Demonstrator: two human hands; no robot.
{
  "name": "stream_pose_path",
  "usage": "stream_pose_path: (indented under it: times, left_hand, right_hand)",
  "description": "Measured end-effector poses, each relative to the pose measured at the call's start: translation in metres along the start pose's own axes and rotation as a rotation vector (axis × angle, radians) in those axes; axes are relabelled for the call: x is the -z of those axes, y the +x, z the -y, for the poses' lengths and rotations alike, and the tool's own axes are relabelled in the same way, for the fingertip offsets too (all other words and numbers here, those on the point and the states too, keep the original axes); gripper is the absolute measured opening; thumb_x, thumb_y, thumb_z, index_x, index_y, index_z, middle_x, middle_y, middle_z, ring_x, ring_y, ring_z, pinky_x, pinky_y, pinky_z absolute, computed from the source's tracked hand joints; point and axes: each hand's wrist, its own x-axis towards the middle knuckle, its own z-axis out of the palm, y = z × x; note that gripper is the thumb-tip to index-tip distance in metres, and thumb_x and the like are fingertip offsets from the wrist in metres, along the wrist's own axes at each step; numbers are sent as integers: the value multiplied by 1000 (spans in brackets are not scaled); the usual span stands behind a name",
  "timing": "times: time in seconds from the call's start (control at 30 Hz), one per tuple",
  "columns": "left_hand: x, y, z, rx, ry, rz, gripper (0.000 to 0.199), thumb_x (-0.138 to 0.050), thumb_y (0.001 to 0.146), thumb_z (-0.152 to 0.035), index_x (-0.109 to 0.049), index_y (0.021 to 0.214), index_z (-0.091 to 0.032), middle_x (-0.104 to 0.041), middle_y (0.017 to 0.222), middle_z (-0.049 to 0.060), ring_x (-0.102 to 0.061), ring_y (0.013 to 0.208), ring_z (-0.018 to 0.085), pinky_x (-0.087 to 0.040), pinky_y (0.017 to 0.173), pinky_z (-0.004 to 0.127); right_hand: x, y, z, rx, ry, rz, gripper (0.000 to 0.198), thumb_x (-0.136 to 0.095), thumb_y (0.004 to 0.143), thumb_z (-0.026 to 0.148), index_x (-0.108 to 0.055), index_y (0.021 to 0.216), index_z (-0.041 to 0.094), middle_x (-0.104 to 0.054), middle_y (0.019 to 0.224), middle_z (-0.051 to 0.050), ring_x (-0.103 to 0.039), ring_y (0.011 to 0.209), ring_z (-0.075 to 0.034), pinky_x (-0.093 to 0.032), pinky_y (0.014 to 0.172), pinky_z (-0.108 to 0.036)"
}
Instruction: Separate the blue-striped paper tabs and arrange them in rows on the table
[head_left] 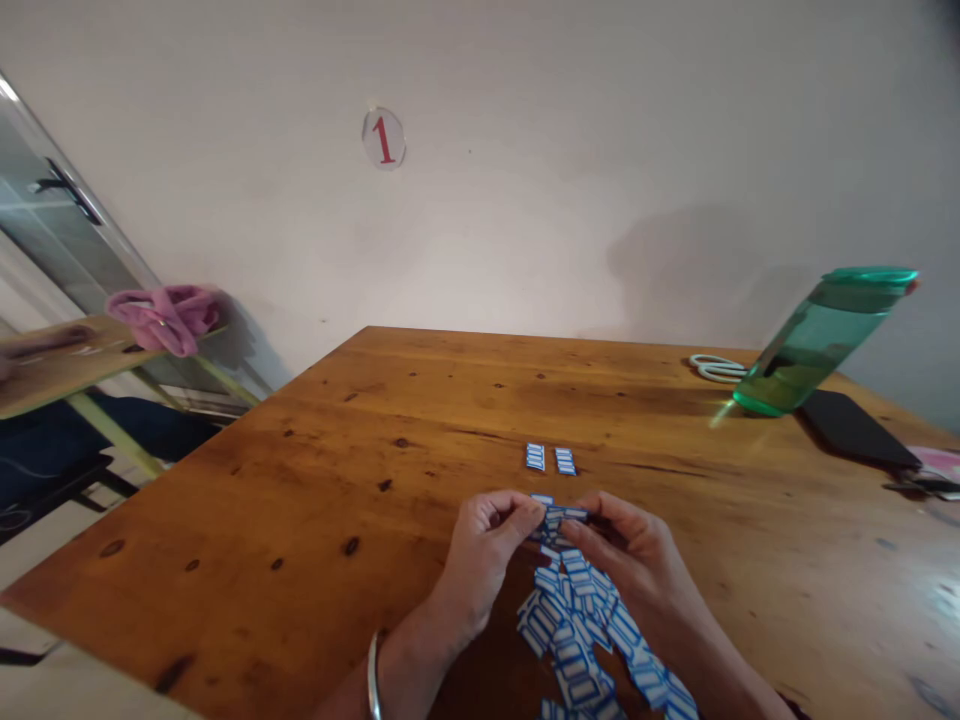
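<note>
My left hand (487,545), with a silver bangle at its wrist, pinches one end of a small blue-and-white label strip (565,512). My right hand (634,550) pinches the other end, so the strip is stretched between both thumbs and forefingers. Below and between my wrists lies a loose pile of similar blue-bordered labels (576,655), overlapping at many angles. Just beyond my fingertips, two small label pieces (535,457) lie side by side, apart from the pile. Print on the labels is too small to read.
On the wooden table (300,480), a green bottle (817,345), a white cable (716,369) and a dark flat device (855,430) are at the right. At left, a person's hand (52,340) rests on another table near a pink cloth (169,315). A wall stands behind.
</note>
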Motion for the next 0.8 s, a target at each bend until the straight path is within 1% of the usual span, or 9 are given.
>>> stream_pose_path:
  times: [0.13, 0.23, 0.33, 0.5, 0.7, 0.8]
  left_hand:
    - [5, 3, -5, 55, -28, -3, 23, -68, 64, -34, -64, 60, -11, -61, 58, 1, -54, 53, 9, -46, 52, 19]
    - [8, 5, -8, 116, -15, 44, 25, -70, 61, -35, -64, 61, -11, -62, 60, 2, -55, 53, 11, -47, 51, 22]
    - [9, 4, -9, 168, 20, 88, 25, -72, 58, -34, -62, 61, -11, -61, 59, 1, -55, 50, 11, -47, 47, 23]
    - [11, 4, -10, 209, 32, 121, 23, -71, 60, -32, -62, 63, -11, -60, 59, 1, -55, 49, 11, -48, 46, 22]
    - [14, 3, -11, 262, 22, 144, 23, -71, 59, -32, -61, 62, -11, -60, 56, 1, -56, 45, 10, -47, 46, 22]
    - [13, 3, -11, 266, 29, 137, 23, -71, 59, -31, -61, 62, -11, -60, 54, 1, -56, 43, 11, -47, 45, 22]
  right_hand:
    - [4, 1, 0, 27, -226, 45, 20, -62, 71, 36, -61, 66, 17, -50, 50, 4, -41, 46, -9, -29, 42, -20]
    - [4, 2, -2, 84, -353, 46, 16, -59, 72, 33, -62, 66, 18, -50, 52, 4, -40, 47, -10, -30, 44, -21]
    - [4, 3, -3, 140, -434, 46, 13, -57, 72, 29, -62, 66, 19, -51, 53, 3, -42, 48, -10, -31, 45, -21]
    - [4, 4, 0, 204, -506, 50, 12, -57, 71, 26, -63, 63, 19, -51, 52, 4, -42, 47, -10, -31, 43, -20]
    - [3, 3, 2, 257, -512, 83, 10, -56, 71, 22, -61, 63, 20, -53, 55, 4, -46, 51, -10, -34, 47, -20]
    - [4, 3, 2, 279, -514, 97, 11, -56, 72, 22, -60, 62, 20, -52, 55, 4, -46, 52, -11, -34, 48, -20]
